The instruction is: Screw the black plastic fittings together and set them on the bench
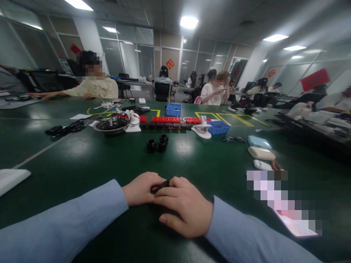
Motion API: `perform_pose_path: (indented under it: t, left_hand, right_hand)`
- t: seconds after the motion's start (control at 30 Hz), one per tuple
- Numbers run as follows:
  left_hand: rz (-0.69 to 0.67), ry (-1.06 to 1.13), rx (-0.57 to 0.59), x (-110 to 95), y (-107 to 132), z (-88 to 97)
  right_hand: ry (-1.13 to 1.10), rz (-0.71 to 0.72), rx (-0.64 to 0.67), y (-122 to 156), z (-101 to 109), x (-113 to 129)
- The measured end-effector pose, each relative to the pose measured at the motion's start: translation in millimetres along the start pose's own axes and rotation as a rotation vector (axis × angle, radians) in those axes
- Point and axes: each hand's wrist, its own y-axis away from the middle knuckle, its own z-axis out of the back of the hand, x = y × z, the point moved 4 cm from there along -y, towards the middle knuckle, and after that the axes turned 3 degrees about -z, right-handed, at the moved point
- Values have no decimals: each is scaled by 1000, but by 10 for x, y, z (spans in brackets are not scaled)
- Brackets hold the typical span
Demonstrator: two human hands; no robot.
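Both my hands rest together on the green table (82,153) near its front edge, in light blue sleeves. My left hand (141,188) and my right hand (183,206) have their fingers curled round a small black part (160,185) that sits between them; only its top shows. Farther out on the table stand three similar black round parts (157,143) in a small cluster. Behind these runs a row of red and black blocks (166,122).
A round dark dish with cables (111,126), white clips (203,129), two blue trays (218,127), glasses (233,138) and pale cases (260,152) lie on the table. A white sheet (11,179) sits at left. Several other people sit around the far tables.
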Motion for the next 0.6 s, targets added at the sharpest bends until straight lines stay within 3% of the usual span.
perform_pose_path:
  t: [0.33,0.6]
  left_hand:
    - [-43,34,-17,-21,-5,19]
    - [-23,25,-8,25,-7,2]
  right_hand:
    - [58,-5,-107,35,-13,-36]
    - [119,-394,-122,26,7,-470]
